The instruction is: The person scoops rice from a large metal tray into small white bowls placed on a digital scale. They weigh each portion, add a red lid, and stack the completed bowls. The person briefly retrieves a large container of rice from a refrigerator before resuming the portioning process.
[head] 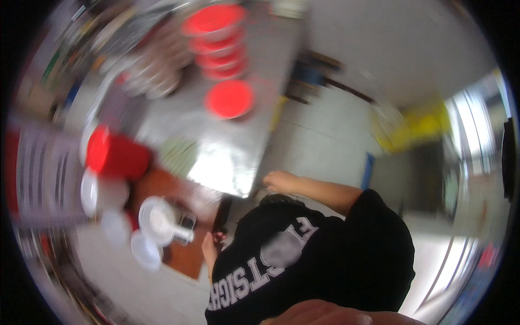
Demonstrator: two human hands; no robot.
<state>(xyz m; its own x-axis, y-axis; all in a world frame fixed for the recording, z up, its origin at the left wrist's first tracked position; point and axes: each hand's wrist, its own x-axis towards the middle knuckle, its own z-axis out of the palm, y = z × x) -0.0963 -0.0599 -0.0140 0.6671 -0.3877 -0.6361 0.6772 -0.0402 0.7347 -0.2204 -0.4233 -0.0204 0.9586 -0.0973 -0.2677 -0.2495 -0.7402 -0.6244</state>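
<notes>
The picture is strongly blurred. My right hand (280, 181) is beside the near corner of a shiny metal table (264, 81), its fingers curled and no object visible in them. My left hand (212, 243) is low at my side, by the edge of a reddish-brown tabletop (191, 262); its fingers are partly hidden. On the metal table stand a stack of red round bowls or lidded tubs (217, 20) and a single red round one (229, 98). A white round container with a handle-like part (156, 219) is on the brown surface.
A red cylindrical container (130, 158) and white round containers (146, 250) are at the left. A pale green item (176, 154) lies on the metal table, with stacked clear or pale containers (156, 65) farther back. A yellow object (414, 126) is at the right.
</notes>
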